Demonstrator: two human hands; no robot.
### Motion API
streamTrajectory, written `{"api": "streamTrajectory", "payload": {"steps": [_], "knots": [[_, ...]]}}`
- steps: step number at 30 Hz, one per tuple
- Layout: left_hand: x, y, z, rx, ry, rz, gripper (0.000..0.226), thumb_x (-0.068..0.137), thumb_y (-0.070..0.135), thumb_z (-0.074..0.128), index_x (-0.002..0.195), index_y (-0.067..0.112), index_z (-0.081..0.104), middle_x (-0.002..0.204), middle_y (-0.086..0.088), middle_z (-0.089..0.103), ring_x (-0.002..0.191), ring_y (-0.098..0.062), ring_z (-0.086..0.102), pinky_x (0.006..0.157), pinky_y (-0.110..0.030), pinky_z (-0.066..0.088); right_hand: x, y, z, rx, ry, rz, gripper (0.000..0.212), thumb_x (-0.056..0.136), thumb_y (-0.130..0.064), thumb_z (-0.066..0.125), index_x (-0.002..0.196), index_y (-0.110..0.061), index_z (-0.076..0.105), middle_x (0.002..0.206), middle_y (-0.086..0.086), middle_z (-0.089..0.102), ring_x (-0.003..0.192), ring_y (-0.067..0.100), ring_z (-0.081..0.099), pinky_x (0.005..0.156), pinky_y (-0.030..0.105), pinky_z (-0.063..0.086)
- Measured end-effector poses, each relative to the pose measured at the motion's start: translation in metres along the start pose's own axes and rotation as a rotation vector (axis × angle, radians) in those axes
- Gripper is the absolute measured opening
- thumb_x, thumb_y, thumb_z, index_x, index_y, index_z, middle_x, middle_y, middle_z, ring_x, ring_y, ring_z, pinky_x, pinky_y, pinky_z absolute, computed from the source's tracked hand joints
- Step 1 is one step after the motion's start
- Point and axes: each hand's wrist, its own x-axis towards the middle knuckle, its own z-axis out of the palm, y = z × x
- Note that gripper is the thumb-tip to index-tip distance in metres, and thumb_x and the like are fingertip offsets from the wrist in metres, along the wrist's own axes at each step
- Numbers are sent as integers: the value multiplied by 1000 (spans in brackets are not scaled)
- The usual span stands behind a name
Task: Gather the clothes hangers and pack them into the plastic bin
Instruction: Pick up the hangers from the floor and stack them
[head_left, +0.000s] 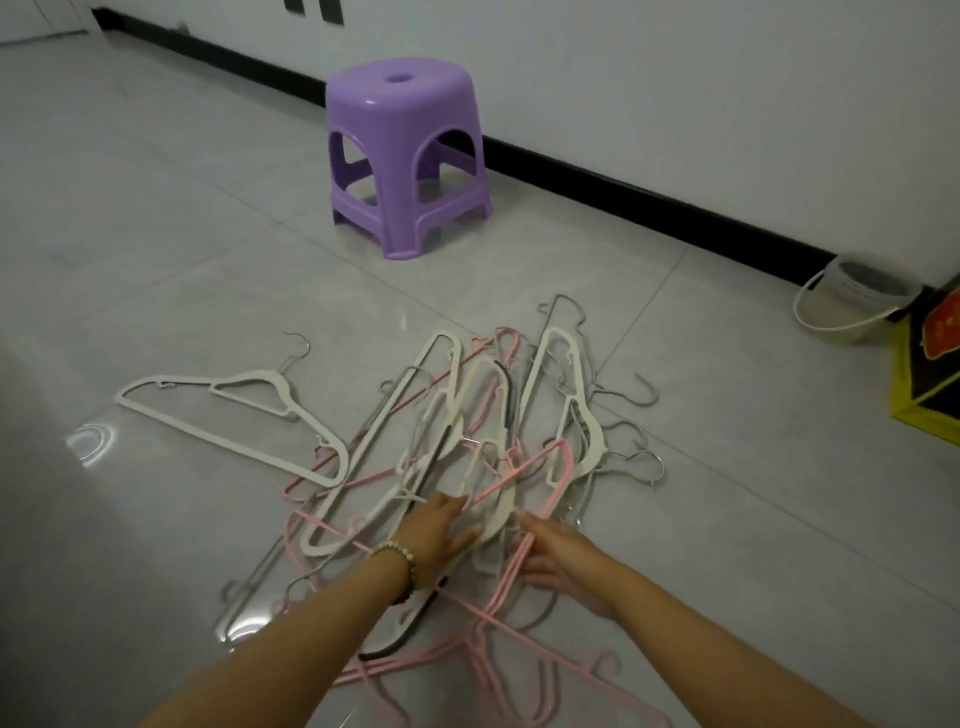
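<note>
A tangled pile of clothes hangers (457, 457), white, pink, grey and black, lies on the grey tiled floor. One white hanger (234, 410) lies apart at the pile's left. My left hand (441, 530), with a bead bracelet on its wrist, rests with straight fingers on a white hanger in the pile. My right hand (556, 556) reaches in beside it, its fingers curled around pink hangers (511, 571). A translucent plastic bucket (852, 299) with a wire handle stands by the wall at the right.
A purple plastic stool (405, 156) stands behind the pile near the wall with a black baseboard (649, 192). A yellow and black box (930, 364) sits at the right edge beside the bucket. Glossy floor tiles (156, 260) stretch to the left.
</note>
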Motion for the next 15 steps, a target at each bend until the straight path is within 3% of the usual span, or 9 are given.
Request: {"api": "streamTrajectory", "payload": {"steps": [3,5,7,9,11,13,15], "knots": [[-4,31,3,-141,-32,125,44,98,42,31,132,18,45,133,-6,47,123,-22,46,107,-32,33,0,-8,-13,240,158,-43,27,93,-46,49,93,-20,56,80,5,60,70,18,57,61,28,47],[-8,53,4,-163,-48,230,42,99,37,31,135,18,43,138,-1,45,128,-18,42,108,-22,27,2,-17,-30,330,280,-89,36,92,-48,48,82,-15,54,66,3,48,58,15,45,59,28,41],[-7,65,1,-145,-16,298,45,98,38,32,140,21,38,145,3,39,133,-13,37,107,-18,23,2,-25,-47,330,333,-128,38,93,-49,46,91,-12,56,74,6,51,64,18,51,66,30,44],[-3,60,-7,-135,129,275,44,98,41,32,137,25,42,143,3,43,128,-14,45,104,-21,31,-1,-29,-59,193,346,-126,48,94,-50,43,122,-13,54,112,7,60,103,26,59,92,36,45],[4,42,-13,-108,358,179,46,97,43,33,136,22,43,140,-2,47,122,-20,49,103,-29,37,-8,-27,-63,21,368,-129,52,97,-46,40,138,-15,43,137,1,47,129,25,44,108,38,33],[11,17,-13,-33,444,-34,58,95,46,35,144,16,28,149,-10,31,133,-28,34,111,-36,27,-13,-17,-66,-51,437,-156,40,98,-38,43,129,-13,49,133,6,50,121,24,48,102,35,36],[16,-6,-7,-93,368,-323,71,93,50,35,148,10,14,154,-18,18,140,-34,22,116,-41,19,-17,-4,-67,-62,501,-143,28,96,-34,48,110,-12,55,118,11,58,100,21,54,88,31,42]]}}
